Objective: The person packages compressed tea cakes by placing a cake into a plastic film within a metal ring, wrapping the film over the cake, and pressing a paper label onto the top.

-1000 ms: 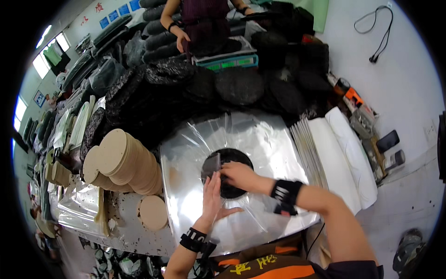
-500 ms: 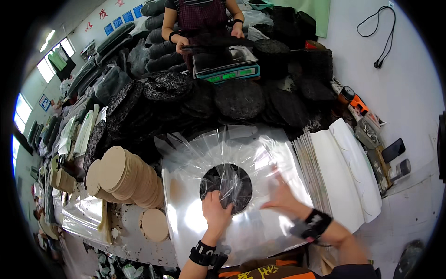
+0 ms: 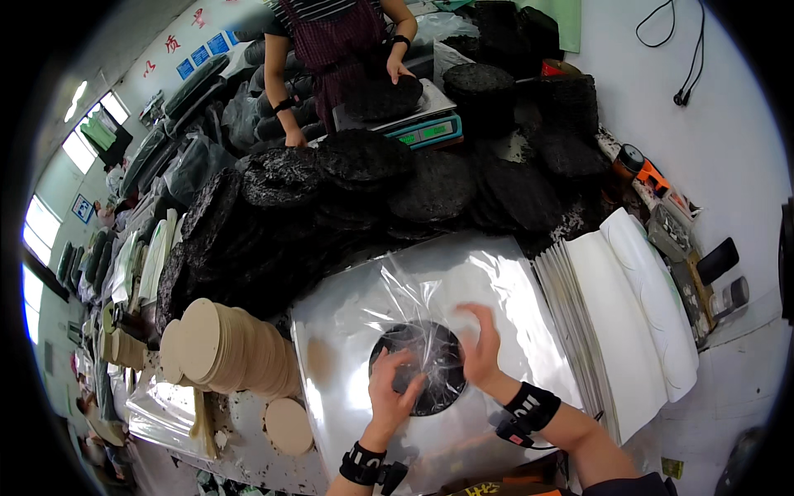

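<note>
A round black cake (image 3: 426, 403), likely dried seaweed, lies on a stack of shiny clear plastic film (image 3: 513, 397). Creased film (image 3: 405, 285) is drawn together over the cake's top. My left hand (image 3: 392, 393) rests at the cake's left side, its thumb and fingers apart over the film. At the right edge is my right hand (image 3: 482, 351), fingers curved and spread from the thumb. Neither hand visibly grips anything. Both wrists wear black bands.
Tan card discs (image 3: 240, 347) stand stacked at left, with one loose disc (image 3: 289, 426) nearby. White sheets (image 3: 620, 322) lie at right. Black cakes (image 3: 430, 186) are heaped behind. Across the heap, a co-worker's hand (image 3: 399, 68) touches a cake on a scale (image 3: 430, 131).
My right hand has come in from the right to the cake's edge. The film's upper part is gathered narrower over the cake. The co-worker's cake is now down on the scale.
</note>
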Motion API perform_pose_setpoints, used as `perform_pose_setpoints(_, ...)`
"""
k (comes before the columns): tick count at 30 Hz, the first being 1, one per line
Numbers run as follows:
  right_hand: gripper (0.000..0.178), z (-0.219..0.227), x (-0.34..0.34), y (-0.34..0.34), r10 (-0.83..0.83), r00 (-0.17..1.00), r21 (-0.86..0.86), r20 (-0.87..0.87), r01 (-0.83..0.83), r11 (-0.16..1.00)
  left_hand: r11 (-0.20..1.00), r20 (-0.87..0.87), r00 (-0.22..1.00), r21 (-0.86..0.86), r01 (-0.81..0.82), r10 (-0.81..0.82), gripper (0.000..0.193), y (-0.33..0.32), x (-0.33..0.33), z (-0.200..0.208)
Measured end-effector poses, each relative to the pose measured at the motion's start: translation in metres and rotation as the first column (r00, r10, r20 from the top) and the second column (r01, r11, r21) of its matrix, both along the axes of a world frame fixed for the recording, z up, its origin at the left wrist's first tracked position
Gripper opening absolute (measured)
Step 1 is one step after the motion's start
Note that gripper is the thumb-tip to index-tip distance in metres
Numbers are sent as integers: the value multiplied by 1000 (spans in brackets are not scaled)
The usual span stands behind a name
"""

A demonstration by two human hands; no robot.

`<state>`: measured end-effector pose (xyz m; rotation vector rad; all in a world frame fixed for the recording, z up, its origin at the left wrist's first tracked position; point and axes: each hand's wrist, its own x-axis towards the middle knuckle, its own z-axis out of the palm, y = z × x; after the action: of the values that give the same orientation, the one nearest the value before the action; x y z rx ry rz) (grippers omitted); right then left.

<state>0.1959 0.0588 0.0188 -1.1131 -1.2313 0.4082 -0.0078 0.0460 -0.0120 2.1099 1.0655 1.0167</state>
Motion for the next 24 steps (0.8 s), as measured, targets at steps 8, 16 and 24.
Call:
perform_pose_setpoints(8,19,-21,-20,-21,403,885,-186,-234,-447,875,994,66,995,71,-82,78,33,-6,5,13)
perform_pose_setpoints(16,26,-12,-38,-32,95,797,-167,596,8,986,996,-58,995,-3,85,-85,78,-11,16,31)
perform_pose_setpoints(24,21,-54,-24,-32,346,709,-548,615,68,834,969,-588,806,149,195,-72,74,-15,29,11)
